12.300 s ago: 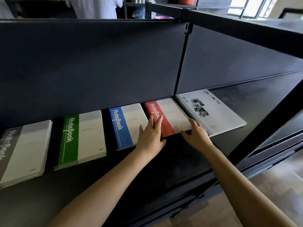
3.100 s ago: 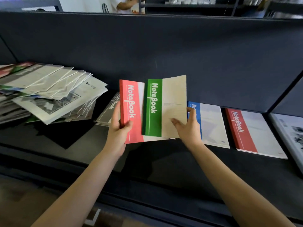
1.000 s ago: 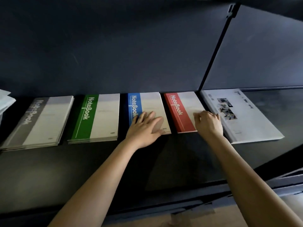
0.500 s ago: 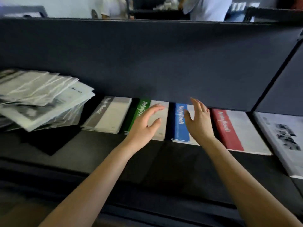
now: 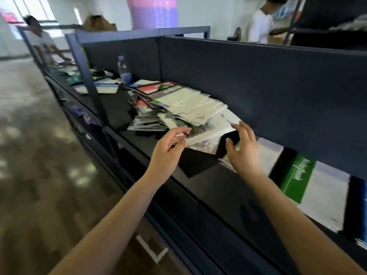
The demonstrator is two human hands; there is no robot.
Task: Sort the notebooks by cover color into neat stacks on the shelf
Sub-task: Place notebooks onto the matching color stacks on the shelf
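Hands reach the messy pile (image 5: 178, 104) of notebooks on the shelf (image 5: 218, 185). The left hand (image 5: 168, 151) pinches the near edge of the front notebook (image 5: 214, 126), and the right hand (image 5: 244, 151) is open, fingers spread by its corner. It seems best to lift just one, check its color, then lay it flat on its match, like the green stack (image 5: 309, 185).

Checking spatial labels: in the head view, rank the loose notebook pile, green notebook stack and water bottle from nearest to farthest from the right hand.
1. Loose notebook pile: at the fingers of the right hand, just left of it.
2. Green notebook stack: on the shelf, to the hand's right.
3. Water bottle: far left along the shelf, beyond the pile.
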